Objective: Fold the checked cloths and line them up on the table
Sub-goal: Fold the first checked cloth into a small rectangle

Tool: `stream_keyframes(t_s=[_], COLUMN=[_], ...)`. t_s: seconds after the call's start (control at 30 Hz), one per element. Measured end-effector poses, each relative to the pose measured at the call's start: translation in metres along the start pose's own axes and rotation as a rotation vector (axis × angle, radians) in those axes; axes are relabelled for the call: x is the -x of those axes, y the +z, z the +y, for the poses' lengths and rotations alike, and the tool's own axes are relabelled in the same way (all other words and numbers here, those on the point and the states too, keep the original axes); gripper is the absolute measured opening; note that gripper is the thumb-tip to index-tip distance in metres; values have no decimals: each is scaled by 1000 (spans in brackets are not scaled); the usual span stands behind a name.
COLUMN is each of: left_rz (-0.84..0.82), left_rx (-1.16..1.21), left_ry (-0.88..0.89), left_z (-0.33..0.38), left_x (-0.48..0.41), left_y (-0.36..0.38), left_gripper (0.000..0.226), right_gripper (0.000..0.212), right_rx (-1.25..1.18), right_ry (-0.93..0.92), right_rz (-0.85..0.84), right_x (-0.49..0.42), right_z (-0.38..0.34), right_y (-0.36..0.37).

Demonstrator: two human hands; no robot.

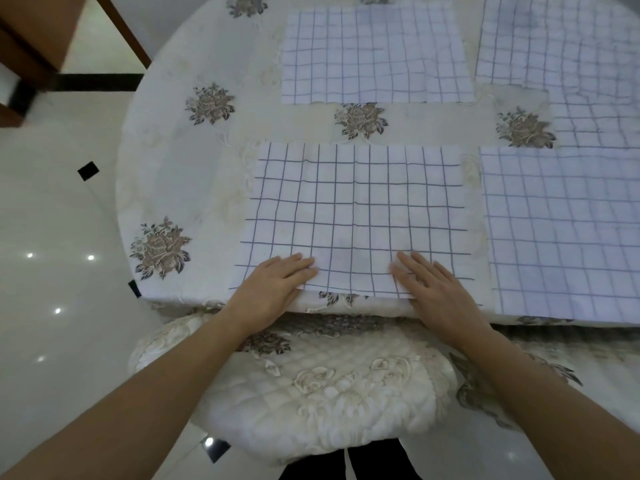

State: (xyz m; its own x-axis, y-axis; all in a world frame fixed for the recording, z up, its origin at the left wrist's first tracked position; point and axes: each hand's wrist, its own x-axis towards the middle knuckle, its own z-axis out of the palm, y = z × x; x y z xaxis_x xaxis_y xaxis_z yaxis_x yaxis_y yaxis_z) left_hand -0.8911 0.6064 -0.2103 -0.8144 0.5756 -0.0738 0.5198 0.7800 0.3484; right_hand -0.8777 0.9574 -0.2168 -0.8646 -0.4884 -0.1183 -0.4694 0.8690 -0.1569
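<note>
A white cloth with a dark grid [356, 209] lies flat near the front edge of the table. My left hand [273, 289] rests flat on its near left edge, fingers straight. My right hand [433, 289] presses flat on its near right part, fingers straight too. A second checked cloth [374, 53] lies flat behind it. A third [561, 230] lies to the right at the front, and another [568, 43] spreads at the back right, running past the frame edge.
The round table [180, 161] wears a cream tablecloth with brown rose prints. A quilted cream chair cushion [311, 393] sits just below the table edge. Glossy white floor lies to the left, with brown wooden furniture [34, 39] at the top left.
</note>
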Motion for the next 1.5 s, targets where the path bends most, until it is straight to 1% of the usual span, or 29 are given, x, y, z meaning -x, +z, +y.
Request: stream_keyframes(t_s=[0.17,0.3,0.37,0.43,0.47,0.57,0.63,0.7,0.77,0.87,0.93,0.97,1.03,1.13,1.23,1.27,1.37,1.5], left_rz=[-58,-116,-154,-202,-235,-365,-397,-384,-332,-239,-166,-131,-81,-54,-78,-74,-67,5], left_rx=[32,63,91,141,167,221,251,258,235,127,25,-21,-87,-144,-122,-129,-131,-147], left_ry=[-57,-80,-71,-76,-93,-119,-120,-157,-206,-263,-277,-286,-295,-277,-301,-305,-322,-359], left_z=[-3,0,4,11,15,25,32,33,33,27,14,6,-12,-42,-69,-77,-95,-105], left_x=[7,6,10,17,20,25,24,20,7,-21,-41,-52,-73,-96,-115,-121,-136,-142], left_y=[-3,-8,-15,-22,-26,-40,-52,-65,-80,-99,-106,-107,-107,-91,-73,-67,-56,-39], left_gripper=[52,57,68,86,89,81,75,60,49,47,49,53,63,59,60,59,53,52], right_gripper=[70,59,55,55,56,54,47,48,47,40,37,37,37,48,40,40,49,54], right_rx=[-125,-196,-192,-182,-174,-193,-190,-154,-72,-13,0,26,112,189,244,248,260,223], right_ry=[114,128,145,167,184,250,242,226,190,130,63,29,18,31,46,55,91,124], right_rz=[-84,-184,-225,-257,-286,-383,-417,-414,-369,-215,-51,-1,-18,-70,-105,-122,-187,-195], right_x=[9,12,14,21,25,35,36,32,21,-12,-41,-56,-84,-120,-149,-157,-178,-192], right_z=[4,4,3,2,3,3,0,-1,6,31,49,55,67,79,87,89,96,106], right_y=[-11,-17,-22,-25,-25,-37,-60,-82,-100,-111,-113,-115,-115,-112,-105,-102,-94,-71])
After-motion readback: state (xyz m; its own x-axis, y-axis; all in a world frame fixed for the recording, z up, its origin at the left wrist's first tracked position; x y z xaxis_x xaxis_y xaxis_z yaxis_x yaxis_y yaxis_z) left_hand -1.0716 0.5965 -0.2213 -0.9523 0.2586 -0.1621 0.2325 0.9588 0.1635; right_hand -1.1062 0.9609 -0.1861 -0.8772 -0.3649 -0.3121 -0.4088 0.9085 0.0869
